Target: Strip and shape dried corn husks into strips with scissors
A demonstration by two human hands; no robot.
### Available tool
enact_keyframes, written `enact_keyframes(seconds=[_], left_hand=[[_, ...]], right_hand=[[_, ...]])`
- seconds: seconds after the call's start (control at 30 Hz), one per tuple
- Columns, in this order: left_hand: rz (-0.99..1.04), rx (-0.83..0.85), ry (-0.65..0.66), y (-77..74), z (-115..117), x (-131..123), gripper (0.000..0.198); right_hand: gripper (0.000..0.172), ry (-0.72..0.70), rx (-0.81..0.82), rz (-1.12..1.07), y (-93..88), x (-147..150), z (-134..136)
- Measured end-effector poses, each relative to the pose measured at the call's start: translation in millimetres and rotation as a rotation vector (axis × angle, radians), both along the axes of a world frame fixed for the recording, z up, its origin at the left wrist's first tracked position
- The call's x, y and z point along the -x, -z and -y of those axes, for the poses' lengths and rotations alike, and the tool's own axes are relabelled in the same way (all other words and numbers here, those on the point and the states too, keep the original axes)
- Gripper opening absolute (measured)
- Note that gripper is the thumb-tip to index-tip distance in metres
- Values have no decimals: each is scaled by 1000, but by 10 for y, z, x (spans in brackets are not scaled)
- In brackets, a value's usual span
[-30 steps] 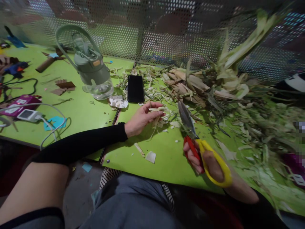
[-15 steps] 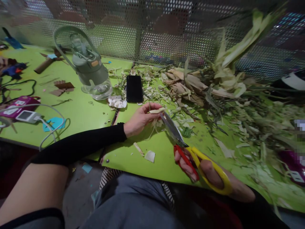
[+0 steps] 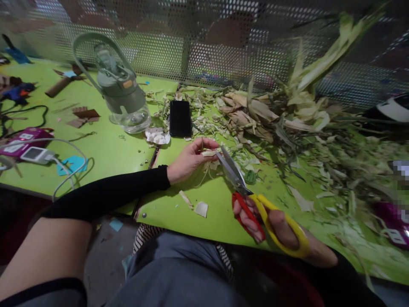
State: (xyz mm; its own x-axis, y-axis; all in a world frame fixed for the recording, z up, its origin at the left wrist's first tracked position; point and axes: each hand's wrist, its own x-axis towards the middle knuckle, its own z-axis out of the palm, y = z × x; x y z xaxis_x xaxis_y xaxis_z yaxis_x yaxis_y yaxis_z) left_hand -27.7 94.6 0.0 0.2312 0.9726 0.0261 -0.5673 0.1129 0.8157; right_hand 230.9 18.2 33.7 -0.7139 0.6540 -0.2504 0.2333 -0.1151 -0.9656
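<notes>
My left hand (image 3: 191, 161) pinches a pale piece of corn husk (image 3: 209, 153) between thumb and fingers, over the green table. Thin strands hang below it. In my right hand (image 3: 252, 224) is a pair of scissors (image 3: 235, 174) with one red and one yellow handle. The blades are slightly parted, their tips touching or close to the husk at my left fingertips. Just right of the blades lies a small green coil of strands (image 3: 251, 176). A pale husk scrap (image 3: 201, 209) and a narrow husk strip (image 3: 185, 199) rest near the table's front edge.
A black phone (image 3: 180, 119) lies behind my left hand, beside crumpled white tissue (image 3: 157, 136) and a green-lidded bottle (image 3: 123, 96). Dry corn husks (image 3: 252, 111) are heaped at the back right, before a perforated metal screen (image 3: 217, 47). A cabled purple device (image 3: 27, 143) sits left.
The scissors' blades have opened a little wider at the husk piece, and the husk has tilted slightly. Both hands stay in nearly the same place.
</notes>
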Motion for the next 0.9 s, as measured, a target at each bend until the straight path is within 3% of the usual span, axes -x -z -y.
enact_keyframes(seconds=[0.1, 0.3, 0.37, 0.5, 0.63, 0.77, 0.9], left_hand=[[-14, -36, -8, 33, -5, -4, 24], [-20, -20, -7, 34, -14, 2, 25], [-24, -13, -7, 30, -14, 3, 26], [-3, 8, 10, 10, 2, 0, 24], [70, 77, 49, -38, 30, 5, 22], [96, 183, 108, -70, 27, 23, 13], [127, 237, 98, -85, 11, 25, 14]], right_hand=[[74, 8, 18, 45, -20, 20, -13], [88, 157, 154, 203, -88, 147, 2], [80, 202, 190, 229, -98, 183, 9], [47, 292, 214, 293, -123, 214, 23], [28, 277, 251, 445, -193, 220, 44], [26, 318, 189, 433, -195, 129, 28], [30, 369, -4, 408, -124, -85, -53]])
